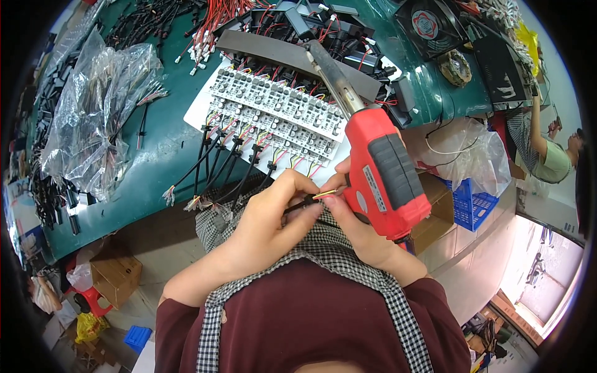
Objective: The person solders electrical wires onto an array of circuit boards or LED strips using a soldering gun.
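Note:
My left hand (264, 214) is closed around a black cable (297, 206), gripping it near its stripped end. Thin coloured wires (324, 194), yellow among them, come out of that end and run to the fingertips of my right hand (364, 239). That same hand holds a red soldering gun (373, 168) with dark grey grip panels, its metal tip pointing up and away over the boards. Just beyond my hands lie rows of white circuit boards (273, 115) on a white sheet. Several black cables (211, 165) hang from the boards' near edge on the left.
Clear plastic bags (93, 118) lie on the green table (165, 149) at left. A long dark bar (267, 53) and piled black parts sit behind the boards. At far right are a fan (429, 28) and a solder-stained holder (455, 67). Another person (547, 155) is at the right.

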`<move>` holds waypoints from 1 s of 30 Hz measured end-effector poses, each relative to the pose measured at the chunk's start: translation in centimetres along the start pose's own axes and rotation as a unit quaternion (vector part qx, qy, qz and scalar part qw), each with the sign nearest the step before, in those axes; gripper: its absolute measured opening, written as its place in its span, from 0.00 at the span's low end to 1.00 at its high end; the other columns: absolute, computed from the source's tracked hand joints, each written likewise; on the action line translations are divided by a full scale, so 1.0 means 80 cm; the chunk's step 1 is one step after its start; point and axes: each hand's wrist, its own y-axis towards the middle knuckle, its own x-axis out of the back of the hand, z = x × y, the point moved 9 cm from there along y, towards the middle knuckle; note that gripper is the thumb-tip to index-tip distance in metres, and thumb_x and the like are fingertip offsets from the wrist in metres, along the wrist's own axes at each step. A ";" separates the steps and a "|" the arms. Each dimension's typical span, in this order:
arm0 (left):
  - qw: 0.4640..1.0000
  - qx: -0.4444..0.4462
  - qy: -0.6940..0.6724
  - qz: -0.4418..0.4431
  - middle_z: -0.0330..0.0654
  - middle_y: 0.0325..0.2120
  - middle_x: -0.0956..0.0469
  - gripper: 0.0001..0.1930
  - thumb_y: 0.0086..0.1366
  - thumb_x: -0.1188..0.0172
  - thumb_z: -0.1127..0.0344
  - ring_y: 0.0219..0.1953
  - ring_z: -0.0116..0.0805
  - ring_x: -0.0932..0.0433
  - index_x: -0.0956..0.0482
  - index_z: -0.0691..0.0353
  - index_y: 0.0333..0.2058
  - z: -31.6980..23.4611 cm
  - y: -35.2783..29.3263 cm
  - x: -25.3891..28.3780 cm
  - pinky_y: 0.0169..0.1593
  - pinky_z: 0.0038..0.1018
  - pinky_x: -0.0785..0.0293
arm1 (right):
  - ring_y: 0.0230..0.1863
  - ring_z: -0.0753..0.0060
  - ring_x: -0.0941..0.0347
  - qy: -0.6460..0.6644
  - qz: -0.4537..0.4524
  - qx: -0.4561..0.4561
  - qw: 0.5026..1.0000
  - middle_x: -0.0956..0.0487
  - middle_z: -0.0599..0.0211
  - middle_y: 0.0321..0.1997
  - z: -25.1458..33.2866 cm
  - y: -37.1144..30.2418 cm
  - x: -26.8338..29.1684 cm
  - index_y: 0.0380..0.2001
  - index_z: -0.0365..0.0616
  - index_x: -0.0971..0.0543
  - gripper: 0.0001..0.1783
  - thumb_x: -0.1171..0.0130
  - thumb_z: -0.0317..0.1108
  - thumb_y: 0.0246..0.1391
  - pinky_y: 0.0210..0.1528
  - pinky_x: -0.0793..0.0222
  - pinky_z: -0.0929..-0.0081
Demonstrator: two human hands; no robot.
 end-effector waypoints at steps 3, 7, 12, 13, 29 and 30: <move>0.988 -0.060 0.142 -0.007 0.40 0.24 0.28 0.04 0.64 0.46 0.77 0.23 0.21 0.30 0.31 0.66 0.37 -0.022 0.001 0.002 0.27 0.22 0.35 | 0.43 0.73 0.24 0.042 -0.010 0.003 0.999 0.29 0.55 0.50 0.004 0.000 -0.003 0.69 0.41 0.61 0.50 0.44 0.13 0.50 0.46 0.26 0.73; 0.996 -0.073 0.042 -0.029 0.40 0.23 0.26 0.04 0.63 0.46 0.78 0.23 0.20 0.29 0.30 0.68 0.37 -0.009 -0.004 0.010 0.27 0.21 0.33 | 0.42 0.73 0.25 0.050 0.001 0.018 0.999 0.30 0.56 0.50 0.015 0.003 -0.009 0.69 0.42 0.59 0.47 0.45 0.14 0.51 0.47 0.27 0.73; 0.993 -0.013 -0.096 -0.071 0.40 0.24 0.23 0.03 0.64 0.47 0.78 0.27 0.20 0.25 0.31 0.69 0.36 -0.005 -0.012 0.016 0.31 0.18 0.29 | 0.42 0.77 0.26 0.036 0.050 -0.004 0.998 0.26 0.64 0.42 0.021 0.005 -0.016 0.54 0.38 0.37 0.23 0.45 0.21 0.55 0.46 0.30 0.75; 0.994 -0.053 -0.063 -0.072 0.39 0.24 0.22 0.03 0.64 0.47 0.79 0.29 0.20 0.24 0.31 0.69 0.36 -0.015 -0.014 0.016 0.32 0.17 0.27 | 0.42 0.77 0.26 0.038 0.051 -0.005 0.998 0.26 0.64 0.42 0.024 0.006 -0.018 0.54 0.38 0.37 0.23 0.45 0.21 0.55 0.46 0.30 0.75; 0.691 -0.373 0.570 -0.243 0.43 0.25 0.28 0.10 0.47 0.39 0.77 0.18 0.29 0.30 0.20 0.70 0.32 -0.034 -0.006 0.024 0.19 0.20 0.34 | 0.25 0.75 0.27 0.018 -0.003 -0.037 0.999 0.24 0.70 0.23 0.005 -0.046 0.082 0.41 0.37 0.22 0.16 0.38 0.32 0.49 0.32 0.30 0.76; 0.697 -0.364 0.564 -0.251 0.43 0.25 0.28 0.10 0.48 0.39 0.76 0.19 0.29 0.29 0.20 0.70 0.32 -0.031 -0.003 0.027 0.19 0.20 0.34 | 0.24 0.74 0.26 -0.065 0.010 -0.055 0.996 0.24 0.71 0.24 -0.004 -0.052 0.087 0.38 0.40 0.21 0.15 0.37 0.31 0.44 0.30 0.30 0.76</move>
